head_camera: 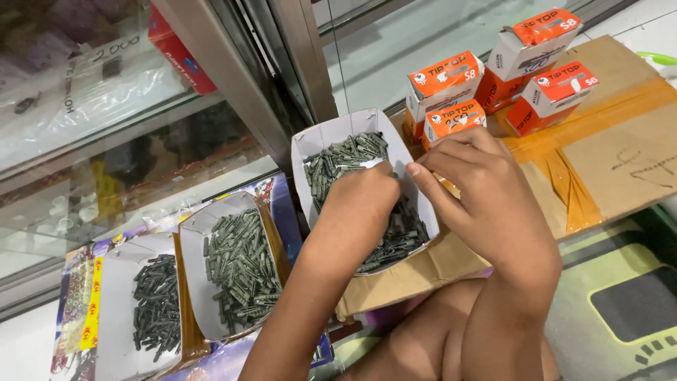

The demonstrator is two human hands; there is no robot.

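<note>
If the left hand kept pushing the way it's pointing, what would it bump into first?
The left hand points up and away into the white cardboard tray, already among the grey plastic plugs. Going straight on, it would probably push through more plugs first, then meet the tray's far wall, though depth is hard to judge.

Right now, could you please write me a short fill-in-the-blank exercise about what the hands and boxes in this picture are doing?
1. The left hand reaches into a white tray filled with grey ____ plugs.
2. The right hand rests at that tray's ____ edge.
3. Behind the hands stand ____ small orange-and-white boxes.
4. Those small boxes sit on a taped ____ carton.

Missing words: plastic; right; four; cardboard
</note>
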